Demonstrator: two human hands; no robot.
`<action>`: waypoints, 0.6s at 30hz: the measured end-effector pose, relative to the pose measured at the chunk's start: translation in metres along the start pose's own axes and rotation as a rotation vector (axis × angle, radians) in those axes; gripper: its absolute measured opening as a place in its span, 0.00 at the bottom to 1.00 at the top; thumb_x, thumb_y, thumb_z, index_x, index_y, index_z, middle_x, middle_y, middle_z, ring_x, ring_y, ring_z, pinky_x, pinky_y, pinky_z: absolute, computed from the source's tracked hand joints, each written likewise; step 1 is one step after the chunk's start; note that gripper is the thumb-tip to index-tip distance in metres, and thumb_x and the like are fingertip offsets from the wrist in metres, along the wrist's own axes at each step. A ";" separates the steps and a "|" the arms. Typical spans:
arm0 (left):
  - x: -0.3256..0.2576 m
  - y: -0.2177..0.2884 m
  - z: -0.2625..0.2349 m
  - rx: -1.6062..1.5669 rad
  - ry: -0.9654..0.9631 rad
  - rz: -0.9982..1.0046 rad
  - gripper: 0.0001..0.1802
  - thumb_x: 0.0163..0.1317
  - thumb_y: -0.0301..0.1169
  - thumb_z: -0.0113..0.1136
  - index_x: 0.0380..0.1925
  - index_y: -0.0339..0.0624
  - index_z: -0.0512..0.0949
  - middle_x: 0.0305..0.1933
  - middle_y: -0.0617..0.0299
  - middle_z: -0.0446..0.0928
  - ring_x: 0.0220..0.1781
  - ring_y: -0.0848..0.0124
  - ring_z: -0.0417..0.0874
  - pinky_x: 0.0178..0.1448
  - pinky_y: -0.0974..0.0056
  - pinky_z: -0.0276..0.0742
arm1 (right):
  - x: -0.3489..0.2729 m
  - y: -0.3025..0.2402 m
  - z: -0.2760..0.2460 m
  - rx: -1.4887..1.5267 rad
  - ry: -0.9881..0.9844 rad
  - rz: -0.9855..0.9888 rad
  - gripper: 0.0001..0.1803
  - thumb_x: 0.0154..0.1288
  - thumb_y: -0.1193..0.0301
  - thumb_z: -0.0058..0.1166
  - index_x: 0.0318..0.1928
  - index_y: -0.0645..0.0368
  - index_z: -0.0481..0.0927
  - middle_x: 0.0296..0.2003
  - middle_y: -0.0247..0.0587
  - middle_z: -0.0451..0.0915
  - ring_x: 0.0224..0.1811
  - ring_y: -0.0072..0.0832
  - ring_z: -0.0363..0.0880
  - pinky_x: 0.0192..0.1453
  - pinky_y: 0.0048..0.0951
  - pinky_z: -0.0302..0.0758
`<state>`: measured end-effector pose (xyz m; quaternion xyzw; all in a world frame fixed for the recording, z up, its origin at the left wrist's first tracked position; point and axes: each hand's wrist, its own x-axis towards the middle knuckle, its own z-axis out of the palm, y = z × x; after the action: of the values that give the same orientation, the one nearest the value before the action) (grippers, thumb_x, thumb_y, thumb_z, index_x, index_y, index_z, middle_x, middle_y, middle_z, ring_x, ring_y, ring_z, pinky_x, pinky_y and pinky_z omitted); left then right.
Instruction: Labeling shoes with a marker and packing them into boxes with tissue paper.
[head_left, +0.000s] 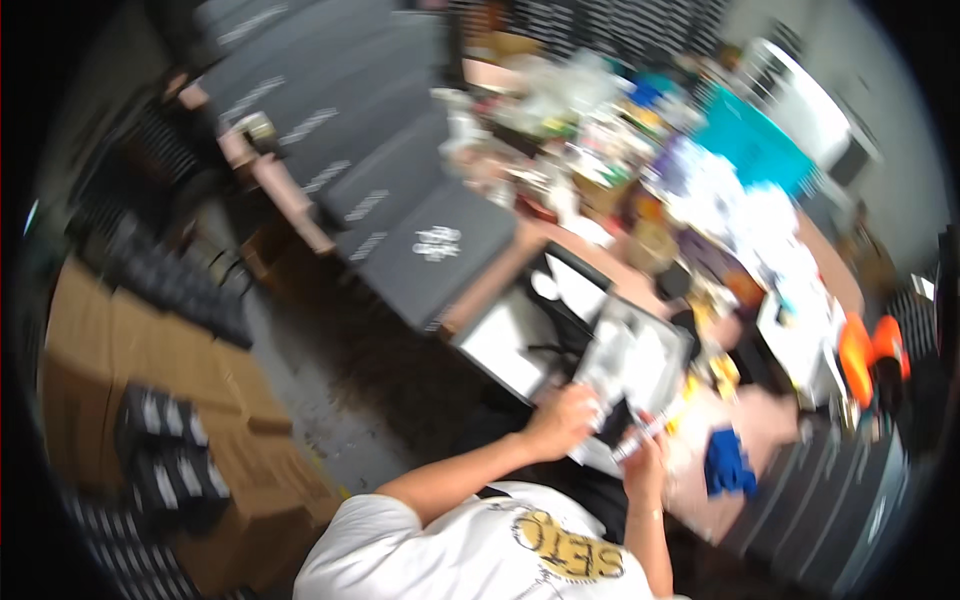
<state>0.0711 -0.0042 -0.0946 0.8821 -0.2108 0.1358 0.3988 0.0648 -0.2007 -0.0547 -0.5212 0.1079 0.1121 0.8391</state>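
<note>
My left hand (562,422) is closed at the near end of a clear plastic bag (612,352), which stretches away over an open box. My right hand (645,462) grips a small white tube-like item (638,436); motion blur hides its exact kind. Between the two hands is something black, also smeared. The open box (500,345) has a black rim and a white inside, with black straps or cords lying in it. Beside it, to the right, sits a pale grey tray (660,345), partly under the plastic.
Large dark grey boxes (440,245) are stacked at the left, more (820,500) at the right. Clutter covers the far table, with a teal bin (755,140) behind. A blue cloth (728,463) and orange-handled items (856,360) lie right. Cardboard cartons (150,370) stand on the floor.
</note>
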 end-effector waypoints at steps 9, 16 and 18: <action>0.008 0.019 -0.006 0.054 -0.118 -0.079 0.15 0.53 0.27 0.64 0.42 0.37 0.79 0.57 0.49 0.71 0.65 0.49 0.66 0.66 0.50 0.63 | -0.012 -0.014 -0.007 -0.012 -0.218 0.030 0.23 0.69 0.68 0.45 0.62 0.63 0.67 0.34 0.33 0.76 0.29 0.15 0.73 0.32 0.17 0.72; 0.009 0.019 -0.010 0.059 -0.112 -0.074 0.15 0.53 0.28 0.65 0.42 0.36 0.80 0.56 0.49 0.73 0.65 0.51 0.66 0.66 0.52 0.64 | -0.002 -0.018 -0.011 0.067 -0.116 0.023 0.20 0.66 0.71 0.53 0.58 0.61 0.72 0.29 0.28 0.75 0.24 0.12 0.70 0.28 0.16 0.71; 0.008 0.019 -0.011 0.050 -0.099 -0.075 0.15 0.53 0.28 0.65 0.42 0.37 0.80 0.57 0.50 0.73 0.65 0.51 0.66 0.66 0.52 0.64 | 0.011 -0.032 -0.016 0.136 -0.038 0.001 0.16 0.66 0.71 0.53 0.53 0.61 0.72 0.29 0.33 0.77 0.21 0.14 0.73 0.24 0.14 0.71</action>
<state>0.0684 -0.0091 -0.0720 0.9048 -0.1934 0.0824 0.3704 0.0840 -0.2278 -0.0378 -0.4608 0.0996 0.1149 0.8744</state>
